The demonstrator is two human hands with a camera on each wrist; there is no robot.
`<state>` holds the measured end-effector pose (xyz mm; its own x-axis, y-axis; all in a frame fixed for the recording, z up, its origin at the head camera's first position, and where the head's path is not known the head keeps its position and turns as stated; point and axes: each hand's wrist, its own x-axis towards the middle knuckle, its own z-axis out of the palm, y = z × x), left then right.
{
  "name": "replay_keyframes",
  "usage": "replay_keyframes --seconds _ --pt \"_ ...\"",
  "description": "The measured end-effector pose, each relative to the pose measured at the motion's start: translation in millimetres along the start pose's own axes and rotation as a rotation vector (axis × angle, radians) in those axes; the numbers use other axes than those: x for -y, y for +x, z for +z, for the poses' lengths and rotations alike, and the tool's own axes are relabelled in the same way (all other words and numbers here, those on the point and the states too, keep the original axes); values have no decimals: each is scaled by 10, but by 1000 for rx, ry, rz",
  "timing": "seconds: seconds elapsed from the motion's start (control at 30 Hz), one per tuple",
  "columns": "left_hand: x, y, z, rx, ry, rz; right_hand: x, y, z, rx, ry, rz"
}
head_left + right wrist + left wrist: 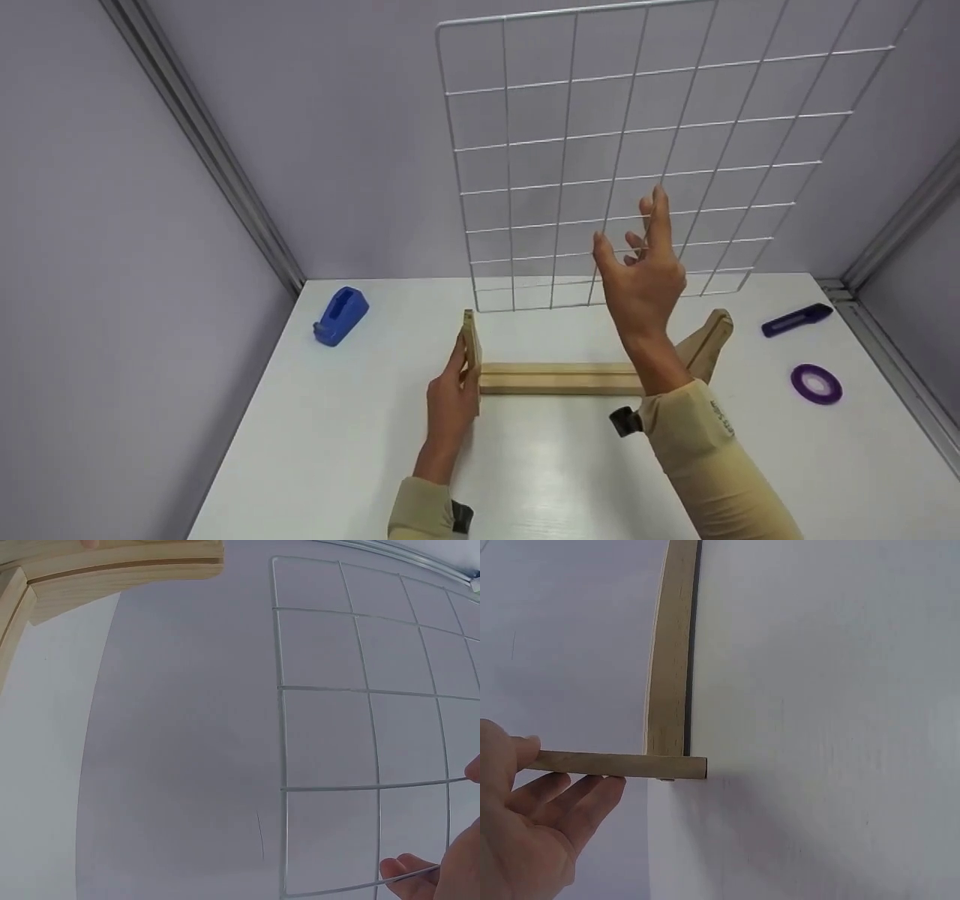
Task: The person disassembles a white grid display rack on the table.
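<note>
My left hand (448, 405) pinches an upright wooden side piece (472, 352) between thumb and fingers; the left wrist view shows the fingers along its underside. That piece meets the left end of a grooved wooden crossbar (559, 381) lying on the white table. A second wooden side piece (709, 346) stands at the crossbar's right end, partly hidden by my right forearm. My right hand (643, 292) holds a white wire grid panel (562, 183) upright behind the wood, some fingertips passing behind its wires (377, 788). The panel's lower edge hangs near the table's back edge.
A blue tape dispenser (341, 316) sits at the back left of the table (330, 450). On the right lie a dark utility knife (796, 320) and a purple tape roll (816, 384). Pale walls (360, 150) with metal corner rails surround the table.
</note>
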<state>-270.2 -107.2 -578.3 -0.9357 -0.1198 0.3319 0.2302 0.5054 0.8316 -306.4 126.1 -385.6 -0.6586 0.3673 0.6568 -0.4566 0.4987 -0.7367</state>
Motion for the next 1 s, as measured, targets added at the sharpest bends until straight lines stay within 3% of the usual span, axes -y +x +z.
replay_keyframes --seconds 0.23,0.4,0.7,1.0 --pt "-30 122 -138 72 -28 -58 -18 -28 -89 29 -30 -29" --pt "-11 248 -239 116 -42 -35 -35 -117 -168 84 -47 -19" --pt "-24 432 -276 219 -98 -43 -136 -184 -267 143 -77 -9" --pt "0 603 -339 271 -171 -42 -165 -198 -293 148 -89 -18"
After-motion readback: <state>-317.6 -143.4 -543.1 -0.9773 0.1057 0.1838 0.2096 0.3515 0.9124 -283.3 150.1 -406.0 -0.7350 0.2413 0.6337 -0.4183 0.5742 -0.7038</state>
